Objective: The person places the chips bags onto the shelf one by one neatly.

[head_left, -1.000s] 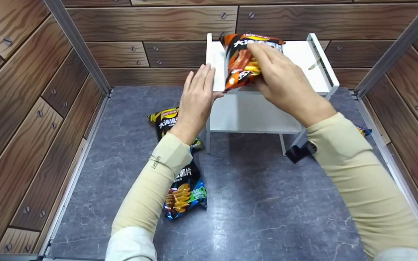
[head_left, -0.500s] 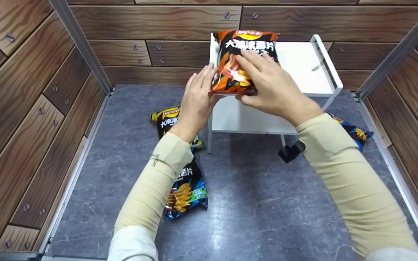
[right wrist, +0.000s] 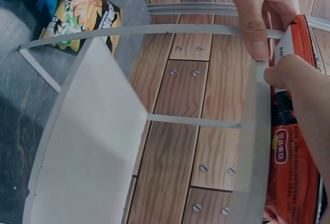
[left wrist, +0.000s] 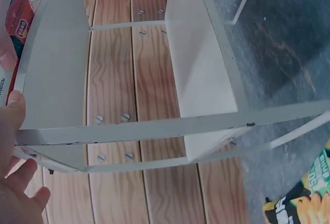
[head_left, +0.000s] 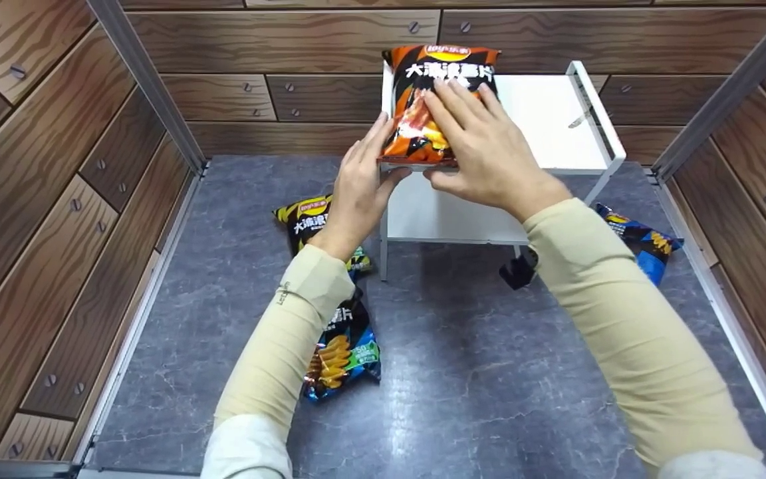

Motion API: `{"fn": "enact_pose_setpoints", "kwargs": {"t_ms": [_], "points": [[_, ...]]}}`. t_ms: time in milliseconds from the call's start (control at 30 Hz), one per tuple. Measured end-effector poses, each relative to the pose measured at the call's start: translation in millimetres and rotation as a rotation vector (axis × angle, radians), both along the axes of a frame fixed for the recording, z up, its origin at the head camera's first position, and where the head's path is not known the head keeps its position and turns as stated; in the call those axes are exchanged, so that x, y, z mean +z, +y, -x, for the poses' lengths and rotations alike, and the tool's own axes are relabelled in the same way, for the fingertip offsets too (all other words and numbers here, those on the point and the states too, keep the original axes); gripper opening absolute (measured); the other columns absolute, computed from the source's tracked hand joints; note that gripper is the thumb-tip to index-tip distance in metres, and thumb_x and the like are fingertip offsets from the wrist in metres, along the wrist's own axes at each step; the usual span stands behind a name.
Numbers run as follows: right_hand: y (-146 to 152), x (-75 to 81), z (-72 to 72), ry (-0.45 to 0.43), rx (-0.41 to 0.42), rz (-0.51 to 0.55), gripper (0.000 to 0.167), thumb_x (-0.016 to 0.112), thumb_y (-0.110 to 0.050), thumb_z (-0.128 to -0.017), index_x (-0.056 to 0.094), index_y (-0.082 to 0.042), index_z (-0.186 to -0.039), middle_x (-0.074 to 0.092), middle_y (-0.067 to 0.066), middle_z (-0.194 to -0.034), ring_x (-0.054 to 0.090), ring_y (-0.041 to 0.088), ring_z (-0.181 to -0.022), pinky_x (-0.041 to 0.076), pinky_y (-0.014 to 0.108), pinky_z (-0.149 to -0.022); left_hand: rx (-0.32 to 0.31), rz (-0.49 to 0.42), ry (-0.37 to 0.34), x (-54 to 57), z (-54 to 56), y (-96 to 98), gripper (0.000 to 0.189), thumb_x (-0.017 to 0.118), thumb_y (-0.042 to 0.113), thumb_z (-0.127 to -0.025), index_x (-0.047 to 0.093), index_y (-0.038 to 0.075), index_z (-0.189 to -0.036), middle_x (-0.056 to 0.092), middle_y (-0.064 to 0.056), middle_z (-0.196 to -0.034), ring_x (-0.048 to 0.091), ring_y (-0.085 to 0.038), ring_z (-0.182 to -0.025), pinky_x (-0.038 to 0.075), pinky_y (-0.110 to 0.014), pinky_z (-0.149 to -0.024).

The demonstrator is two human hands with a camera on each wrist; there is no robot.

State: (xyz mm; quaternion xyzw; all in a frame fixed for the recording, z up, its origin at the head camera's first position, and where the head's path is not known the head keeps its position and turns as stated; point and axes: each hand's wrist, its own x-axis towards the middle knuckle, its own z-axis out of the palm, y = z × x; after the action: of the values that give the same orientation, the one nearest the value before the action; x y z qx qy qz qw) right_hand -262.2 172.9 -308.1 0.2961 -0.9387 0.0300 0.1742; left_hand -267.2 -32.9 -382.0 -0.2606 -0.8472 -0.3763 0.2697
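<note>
An orange-and-black bag of chips (head_left: 409, 100) lies on the left part of a white shelf's top (head_left: 536, 120). My right hand (head_left: 486, 150) rests on its face with fingers extended, the thumb at the near edge. Along the shelf's left rail lies my left hand (head_left: 358, 183), fingers straight beside the bag. Its thumb (left wrist: 16, 108) touches the front corner in the left wrist view. From the right wrist view, the bag's red-orange underside (right wrist: 290, 177) shows along the shelf edge, with the left hand (right wrist: 258, 7) at the corner.
On the floor left of the shelf are a yellow-black chip bag (head_left: 310, 216) and a blue-black one (head_left: 346, 346), partly behind my left arm. Another blue bag (head_left: 652, 246) lies right of the shelf. A lower white board (head_left: 463, 213) sits beneath the top. Wood-patterned walls surround the floor.
The chip bag has moved left and turned straighter on the shelf top under my right hand, which shifted left with it. The left hand stays at the left rail.
</note>
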Motion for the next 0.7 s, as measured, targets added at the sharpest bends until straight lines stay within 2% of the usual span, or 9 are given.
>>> {"fn": "enact_pose_setpoints", "kwargs": {"t_ms": [167,367,700], "points": [[0.8,-4.8,1.6,0.007,0.005,0.029,0.095,0.064,-0.048,-0.085,0.021,-0.006,-0.158,0.020,0.016,-0.165,0.019,0.032,-0.153,0.008,0.049,-0.127,0.018,0.012,0.012,-1.4,1.5,-0.7,0.067,0.067,0.031,-0.092,0.043,0.006,-0.149,0.041,-0.011,-0.157,0.045,-0.020,-0.141,0.029,-0.035,-0.122],[6.4,-9.0,1.2,0.011,0.062,0.141,0.093,0.062,-0.052,-0.088,0.022,-0.007,-0.158,0.019,0.013,-0.166,0.017,0.030,-0.154,0.008,0.047,-0.128,0.025,0.020,0.034,-3.6,1.0,-1.4,0.066,0.066,0.033,-0.092,0.044,0.006,-0.148,0.043,-0.011,-0.156,0.047,-0.019,-0.140,0.030,-0.041,-0.122],[15.6,-4.5,-5.8,0.034,0.117,0.213,0.080,0.056,-0.049,-0.094,0.028,-0.007,-0.156,0.025,0.012,-0.164,0.026,0.032,-0.151,0.010,0.049,-0.127,0.039,0.030,0.044,-2.8,-0.3,-1.0,0.067,0.066,0.034,-0.091,0.045,0.006,-0.148,0.043,-0.010,-0.156,0.046,-0.020,-0.140,0.030,-0.040,-0.122]]}}
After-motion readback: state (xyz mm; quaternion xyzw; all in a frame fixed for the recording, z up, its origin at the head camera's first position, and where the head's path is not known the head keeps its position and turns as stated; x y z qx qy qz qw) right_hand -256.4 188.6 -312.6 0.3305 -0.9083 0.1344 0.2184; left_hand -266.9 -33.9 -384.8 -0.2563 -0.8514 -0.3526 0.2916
